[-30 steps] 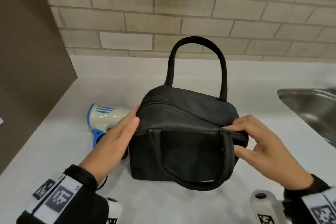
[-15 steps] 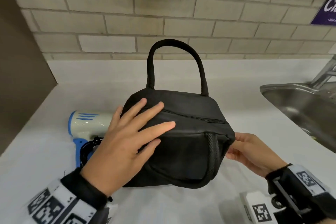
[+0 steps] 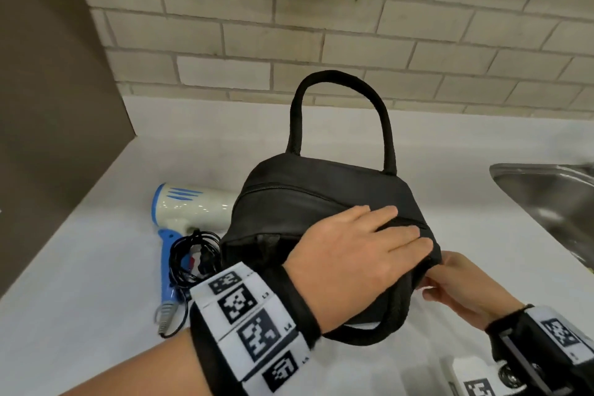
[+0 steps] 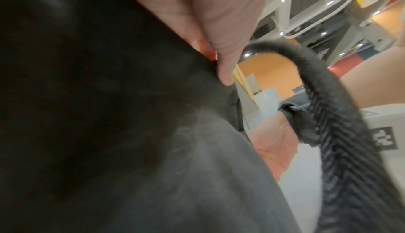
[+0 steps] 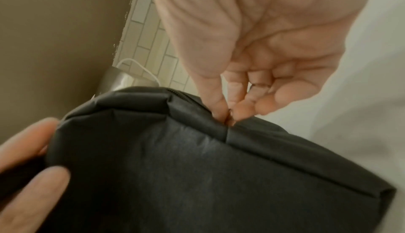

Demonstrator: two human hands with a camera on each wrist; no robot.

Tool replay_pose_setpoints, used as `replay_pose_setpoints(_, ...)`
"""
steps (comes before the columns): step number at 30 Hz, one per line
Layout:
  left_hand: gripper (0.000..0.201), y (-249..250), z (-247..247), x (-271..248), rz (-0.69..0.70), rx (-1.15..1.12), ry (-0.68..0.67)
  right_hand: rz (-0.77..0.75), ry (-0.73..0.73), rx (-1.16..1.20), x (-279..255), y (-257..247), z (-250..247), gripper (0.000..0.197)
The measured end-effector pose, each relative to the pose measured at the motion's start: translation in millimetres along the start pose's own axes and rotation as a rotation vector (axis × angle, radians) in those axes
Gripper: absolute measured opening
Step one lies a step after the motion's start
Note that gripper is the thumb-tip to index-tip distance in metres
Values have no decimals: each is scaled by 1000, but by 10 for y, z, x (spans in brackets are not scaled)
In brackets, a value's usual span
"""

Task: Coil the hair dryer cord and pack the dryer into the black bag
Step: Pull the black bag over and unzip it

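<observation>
The left hand (image 3: pixel 350 254) had slid flat, fingers straight, to the bag's (image 3: pixel 308 196) four-o'clock corner, where the right hand (image 5: pixel 230 113) pinched the zipper pull; unzipping looked imminent.

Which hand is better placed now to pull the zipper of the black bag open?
Probably the right hand: its fingers already pinch at the zipper line of the black bag. The left hand lies flat on top.

You can read only small codes beside the black-and-white square markers on the left wristband (image 3: pixel 254 325), toward 7 o'clock: "L3" and "L4"; the rest are blurred, and no brand or label shows
</observation>
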State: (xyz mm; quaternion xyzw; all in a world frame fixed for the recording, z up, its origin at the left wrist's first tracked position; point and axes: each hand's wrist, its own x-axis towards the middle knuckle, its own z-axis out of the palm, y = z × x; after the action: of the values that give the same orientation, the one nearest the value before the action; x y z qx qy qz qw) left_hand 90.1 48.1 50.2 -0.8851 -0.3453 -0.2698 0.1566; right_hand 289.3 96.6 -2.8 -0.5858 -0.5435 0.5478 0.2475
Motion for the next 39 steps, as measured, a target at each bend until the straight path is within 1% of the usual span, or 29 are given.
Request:
replay_pose_setpoints(3, 33, 69, 89, 92, -38, -46, -4, -67, 50, -112, -41, -90, -6, 37)
replay_pose_setpoints(7, 32, 60, 122, 101, -88, -125, 7, -168, 118, -218, -74, -226, -153, 32)
replay_pose_setpoints(10, 32, 39, 123, 86, -95, -146, 39, -202, 124, -200, -131, -412, -265, 25)
replay_pose_setpoints(11, 33, 38, 130, 83, -93, -147, 45, -215, 114, -184, -170, -506, -279, 28)
replay_pose_setpoints(13, 33, 51, 152, 91, -78, -148, 44, -263, 99, -191, -221, -675, -308, 59)
replay_pose_setpoints(14, 33, 64, 164, 104, -68, -151, 45, -290, 96, -211, -233, -759, -296, 61)
replay_pose_setpoints(15, 32, 75, 175, 120, -61, -159, 45, -316, 81, -241, -237, -834, -259, 51)
replay_pose_setpoints(17, 32, 85, 203, 148, -54, -182, 32, -354, 43, -266, -245, -983, -112, 25)
replay_pose_setpoints(18, 32, 86, 216, 152, -53, -202, 9, -370, 41, -283, -228, -1032, -36, 22)
replay_pose_setpoints(22, 40, 46, 129, 180, -29, -334, -169, -399, 59, -318, -146, -1127, 143, 23)
replay_pose_setpoints(23, 44, 31, 64, 187, -10, -390, -186, -398, 72, -295, -138, -1140, 147, 24)
replay_pose_setpoints(25, 48, -31, -122, 158, -8, -537, -144, -395, 100, -238, -132, -1160, 131, 25)
replay_pose_setpoints(26, 48, -85, -233, 133, -72, -628, -115, -398, 111, -222, -133, -1166, 122, 27)
replay_pose_setpoints(28, 45, -203, -407, 105, -348, -699, -92, -392, 131, -209, -124, -1160, 116, 34)
replay_pose_setpoints(29, 38, -263, -435, 98, -469, -657, -86, -389, 138, -204, -123, -1158, 127, 34)
replay_pose_setpoints(30, 30, -315, -435, 112, -542, -576, -91, -389, 141, -198, -121, -1154, 140, 33)
replay_pose_setpoints(31, 21, -344, -412, 146, -578, -498, -107, -393, 139, -191, -121, -1158, 157, 31)
replay_pose_setpoints(32, 16, -355, -379, 192, -600, -446, -119, -400, 134, -185, -123, -1166, 178, 30)
replay_pose_setpoints(34, 21, -327, -309, 284, -617, -401, -133, -420, 124, -174, -147, -1186, 228, 29)
replay_pose_setpoints(37, 15, -328, -250, 350, -648, -390, -164, -479, 152, -174, -206, -1174, 291, 22)
replay_pose_setpoints(39, 12, -355, -227, 347, -665, -389, -175, -517, 137, -187, -247, -1134, 313, 13)
